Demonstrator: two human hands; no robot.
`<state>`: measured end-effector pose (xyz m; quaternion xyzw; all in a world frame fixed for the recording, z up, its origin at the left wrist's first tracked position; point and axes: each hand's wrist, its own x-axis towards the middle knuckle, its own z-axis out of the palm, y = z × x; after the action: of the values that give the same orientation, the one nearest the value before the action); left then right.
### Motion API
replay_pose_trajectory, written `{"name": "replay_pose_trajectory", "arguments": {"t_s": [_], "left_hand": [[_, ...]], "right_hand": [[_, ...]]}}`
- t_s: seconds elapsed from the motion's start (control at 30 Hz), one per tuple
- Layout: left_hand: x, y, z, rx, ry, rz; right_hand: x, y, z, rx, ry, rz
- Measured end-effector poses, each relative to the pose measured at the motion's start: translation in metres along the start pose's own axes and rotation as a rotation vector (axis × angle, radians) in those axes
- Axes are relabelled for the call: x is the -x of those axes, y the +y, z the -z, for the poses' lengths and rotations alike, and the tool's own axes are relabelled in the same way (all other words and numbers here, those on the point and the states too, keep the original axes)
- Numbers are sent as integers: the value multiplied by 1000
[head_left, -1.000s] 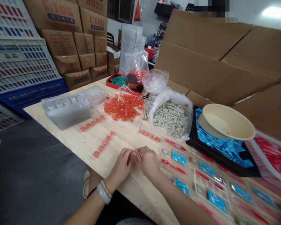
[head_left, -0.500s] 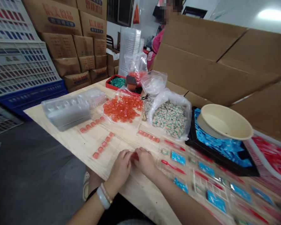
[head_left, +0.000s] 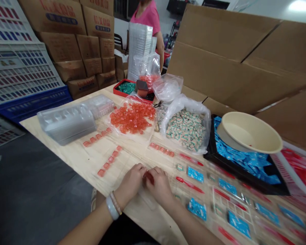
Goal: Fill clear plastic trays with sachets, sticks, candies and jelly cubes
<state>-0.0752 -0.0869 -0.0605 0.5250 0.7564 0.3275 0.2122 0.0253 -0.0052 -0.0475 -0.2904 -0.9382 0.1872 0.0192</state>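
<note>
Closer together, my left hand (head_left: pixel 130 182) and right hand (head_left: pixel 158 186) pinched a red cube (head_left: pixel 149 177) in curled fingers; it looked light, slick, best held by its edges.

Your left hand (head_left: pixel 130 180) and right hand (head_left: pixel 158 186) hide most of the small red piece (head_left: pixel 149 177) between them, so you can't tell its shape. Right of them, the blue packets (head_left: pixel 239 224) blur past reading; beyond them, the top edge cuts off the co-worker (head_left: pixel 145 15).
</note>
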Motion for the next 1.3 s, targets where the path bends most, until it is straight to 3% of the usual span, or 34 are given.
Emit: {"name": "replay_pose_trajectory", "arguments": {"t_s": [0.2, 0.47, 0.6, 0.73, 0.8, 0.9, 1.0, 1.13, 1.23, 1.3], "left_hand": [[1, 1, -2, 7, 43, -39], [9, 4, -3, 22, 110, -81], [11, 7, -11, 20, 154, -23], [13, 9, -10, 55, 162, 7], [3, 5, 3, 83, 199, -24], [-38, -11, 39, 15, 315, -40], [-96, -37, 72, -184, 347, 79], [-141, -68, 84, -196, 322, 133], [-140, -79, 79, -146, 274, 116], [-133, -81, 79, -100, 250, 93]], "right_hand": [[-5, -7, 3, 98, 17, -28], [-21, 4, 4, -95, -33, -69], [-23, 12, 6, -313, 57, -31], [-50, 18, 31, -563, 230, 48], [-84, 19, 51, -553, 285, 75], [-151, 16, 76, -321, 343, 27], [-202, 7, 75, -160, 317, 37], [-213, 3, 35, -74, 141, 141], [-202, 12, 11, -34, 51, 163], [-196, 16, 7, -35, 39, 171]]}}
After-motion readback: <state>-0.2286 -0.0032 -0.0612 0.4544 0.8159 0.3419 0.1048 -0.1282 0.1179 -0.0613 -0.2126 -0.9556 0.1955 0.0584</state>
